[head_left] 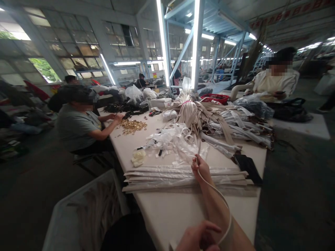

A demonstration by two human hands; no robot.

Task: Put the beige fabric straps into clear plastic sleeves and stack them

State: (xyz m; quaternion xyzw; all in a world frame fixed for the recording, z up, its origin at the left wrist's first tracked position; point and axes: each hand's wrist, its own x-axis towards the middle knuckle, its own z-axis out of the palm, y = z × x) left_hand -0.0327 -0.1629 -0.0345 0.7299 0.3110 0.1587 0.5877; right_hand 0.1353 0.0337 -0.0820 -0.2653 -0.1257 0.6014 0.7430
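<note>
My right hand [200, 168] reaches out over the table with its thumb and fingers closed on a narrow pale strap [227, 205]. A short length of it sticks up beyond the fingertips, and the rest curves down along my forearm. At the bottom edge my left hand [197, 237] has its index finger stretched out and its other fingers bent around the strap's lower part; the frame cuts off some of this hand. Beneath my right hand, flat plastic-wrapped strips [162, 177] lie side by side across the table.
Torn clear wrapping [175, 139] and a large bundle of straps [192, 116] lie farther back. Gold metal pieces [133, 126] are near a seated person [78, 122] at left. A black phone-like object [247, 167] lies right; a white bin [61, 216] stands lower left. Another person [277, 82] is at right.
</note>
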